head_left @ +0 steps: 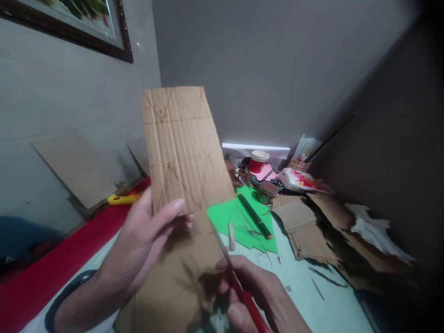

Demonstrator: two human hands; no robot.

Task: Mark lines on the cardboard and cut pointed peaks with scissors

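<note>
My left hand [145, 240] grips the lower end of a long corrugated cardboard strip [183, 148], thumb on its front and fingers behind. Brown lines and zigzag marks are drawn across the strip, which is held tilted up above the table. In my right hand [260, 282] is a red-handled blade [251, 307], thin and pointing up and left; I cannot tell whether it is a knife or scissors. Its tip lies close to the edge of a plain brown cardboard sheet [194, 254] below the strip.
Green sheets [222, 212] with a dark tube [255, 216] lie on the pale table [294, 286]. Behind stand a red paper cup [258, 163] and a small tub [268, 191]. Cardboard pieces [308, 231] are stacked at right. A yellow-handled tool [121, 199] rests at left.
</note>
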